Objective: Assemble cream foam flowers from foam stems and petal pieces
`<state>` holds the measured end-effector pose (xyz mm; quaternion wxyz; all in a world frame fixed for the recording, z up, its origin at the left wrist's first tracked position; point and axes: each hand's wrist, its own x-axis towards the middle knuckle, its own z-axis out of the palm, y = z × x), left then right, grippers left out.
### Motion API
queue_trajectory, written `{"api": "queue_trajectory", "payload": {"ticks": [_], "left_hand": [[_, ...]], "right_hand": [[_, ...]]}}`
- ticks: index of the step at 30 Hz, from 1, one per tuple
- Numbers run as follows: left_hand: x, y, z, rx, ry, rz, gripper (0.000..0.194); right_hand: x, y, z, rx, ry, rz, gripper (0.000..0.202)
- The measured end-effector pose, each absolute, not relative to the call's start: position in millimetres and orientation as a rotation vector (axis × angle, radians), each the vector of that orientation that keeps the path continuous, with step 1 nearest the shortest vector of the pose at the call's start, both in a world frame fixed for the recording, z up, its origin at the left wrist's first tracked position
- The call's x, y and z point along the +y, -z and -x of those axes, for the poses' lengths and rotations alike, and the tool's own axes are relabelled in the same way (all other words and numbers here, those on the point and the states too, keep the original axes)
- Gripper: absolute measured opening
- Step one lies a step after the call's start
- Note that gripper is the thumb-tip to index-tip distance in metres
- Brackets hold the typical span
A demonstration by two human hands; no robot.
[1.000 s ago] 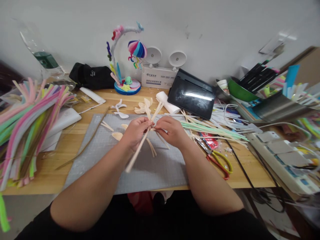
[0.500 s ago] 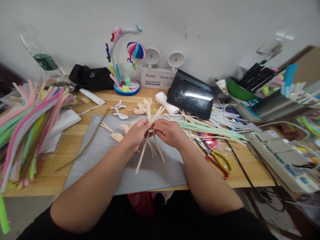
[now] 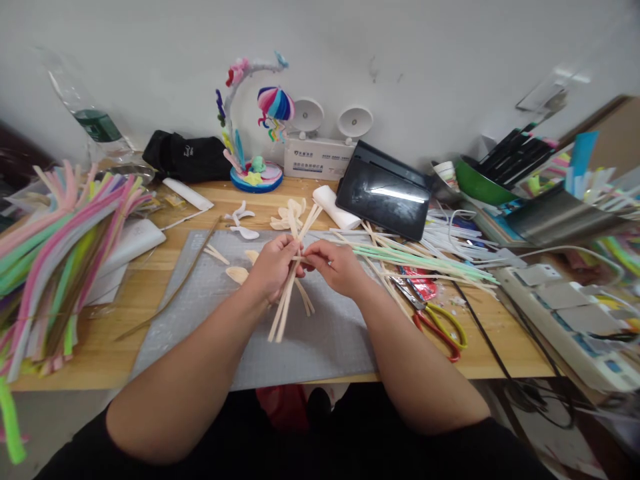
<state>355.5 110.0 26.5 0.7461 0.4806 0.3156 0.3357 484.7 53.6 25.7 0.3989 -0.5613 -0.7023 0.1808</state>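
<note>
Now that two tails of cream strips (image 3: 283,307) lie together toward 7 o'clock, less splayed, bundle looks better gathered. Left hand (image 3: 270,267) pinched shut on crossing; right hand (image 3: 339,268) fingertips nearly closed on strip. Bundle over grey mat (image 3: 320,353), scissors (image 3: 421,307) at 4 o'clock.

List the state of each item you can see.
Left hand, gripping cream pipe cleaners
Right hand, pinching at their crossing
Scissors, lying unheld
Cutting mat, flat
Black tablet, tilted, screen dark
Emergency light, lamps unlit
Power strip, holding white adapters
</note>
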Motion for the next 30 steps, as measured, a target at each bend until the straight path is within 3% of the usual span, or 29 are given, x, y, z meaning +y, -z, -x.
{"api": "queue_trajectory", "payload": {"ticks": [4,14,30], "left_hand": [[111.6,-23.7,-354.6,0.715,-0.765,-1.138,0.013],[110.1,-26.4,-353.3,0.728,-0.609,-1.291,0.021],[102.8,-34.8,-352.3,0.615,-0.536,-1.142,0.022]], "right_hand": [[55.9,-21.9,-481.7,-1.673,-0.720,1.398,0.011],[56.8,-28.3,-504.7,-1.959,0.003,1.444,0.017],[55.6,-34.1,-508.5,-1.758,-0.054,1.376,0.013]]}}
